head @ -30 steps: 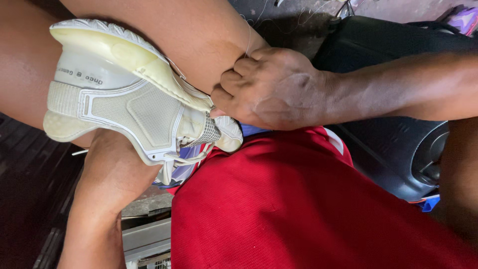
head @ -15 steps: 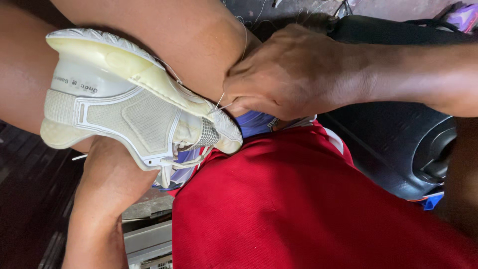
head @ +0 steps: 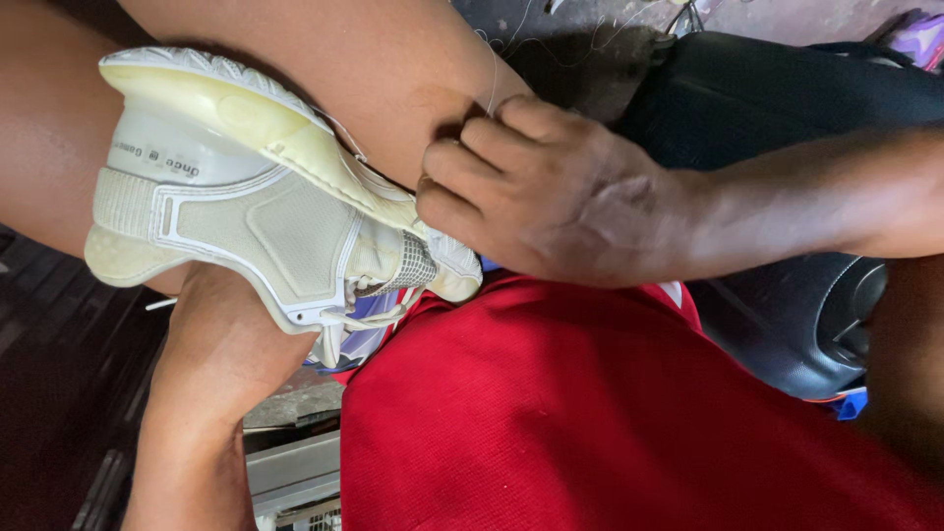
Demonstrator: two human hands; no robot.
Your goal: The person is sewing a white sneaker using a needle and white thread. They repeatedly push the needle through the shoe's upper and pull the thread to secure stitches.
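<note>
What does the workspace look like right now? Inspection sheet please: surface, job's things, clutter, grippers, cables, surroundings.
Surface: red cloth over the lap; no table in view.
Job's things: white sneaker lying sole-up against a bare leg; thin thread runs up from the right hand.
Clutter: dark bag or case beside the lap; purple item at the top right corner.
Grippers: right hand closed, fingertips pinching at the thread by the sneaker's toe; left hand under the sneaker, fingers hidden, so grip unclear.
Cables: nothing seen, only loose threads on the ground.
Surroundings: dark slatted floor at left; grey ground above.
</note>
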